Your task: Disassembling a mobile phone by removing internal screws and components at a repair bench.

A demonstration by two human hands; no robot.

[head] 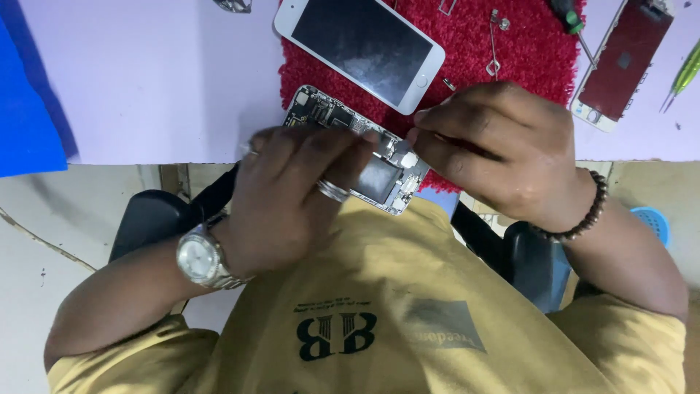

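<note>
An opened phone body (326,115), its circuit board and metal shields showing, lies tilted over the table's front edge. My left hand (292,197), with a ring and a wristwatch, grips its near side, the fingers laid across the insides. My right hand (496,153), with a bead bracelet at the wrist, hovers at the phone's right end. Its thumb and forefinger are pinched together over the inner parts. What they pinch is hidden.
A red fuzzy mat (510,58) bears a white phone (361,44) lying face up, small metal parts (494,44) and a green-handled screwdriver (572,18). A detached screen (620,62) and a green tool (685,73) lie at the right, a blue sheet (25,109) at the left.
</note>
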